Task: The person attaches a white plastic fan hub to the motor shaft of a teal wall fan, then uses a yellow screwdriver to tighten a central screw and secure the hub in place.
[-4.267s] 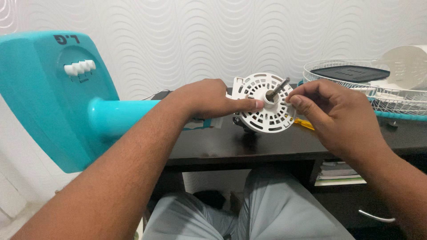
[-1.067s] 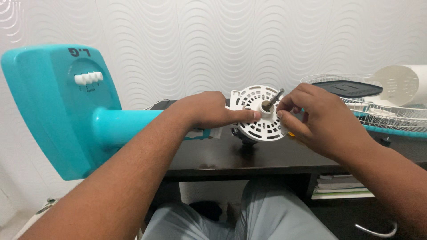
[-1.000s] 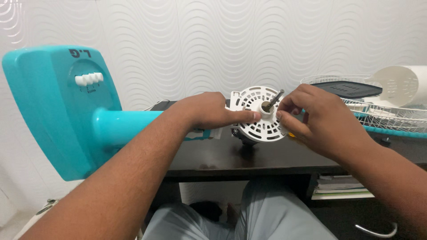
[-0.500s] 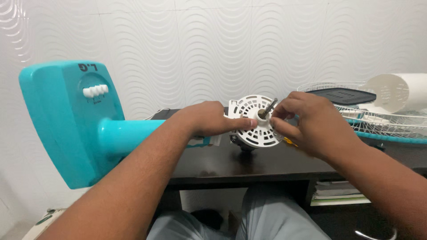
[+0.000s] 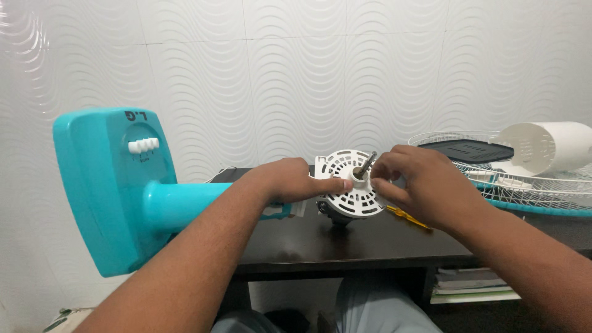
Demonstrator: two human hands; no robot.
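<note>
Centrally, a white slotted motor cover (image 5: 350,191) is seen standing on edge on the dark tabletop (image 5: 345,237), its round face turned toward the camera, with a dark motor body just visible behind and below it. A metal shaft (image 5: 366,164) sticks out of the hub at the middle of the cover, tilted up and to the right. The left hand (image 5: 290,180) is laid against the left side of the cover, its fingers curled and one fingertip pressed flat on the white face just beside the hub. The right hand (image 5: 414,185) is closed narrowly at the hub, thumb and forefinger pinched together by the base of the shaft; what is held between them, if anything, cannot be made out. A teal fan stand (image 5: 117,185) lies on its side to the left, its column pointing toward the motor and a row of white push buttons (image 5: 143,145) on its base. A yellow tool (image 5: 407,217) lies on the tabletop just below the right hand. Farther right, a wire fan guard (image 5: 524,185) rests flat, with a dark tray (image 5: 472,150) and a white cylindrical housing (image 5: 546,147) upon it.
</note>
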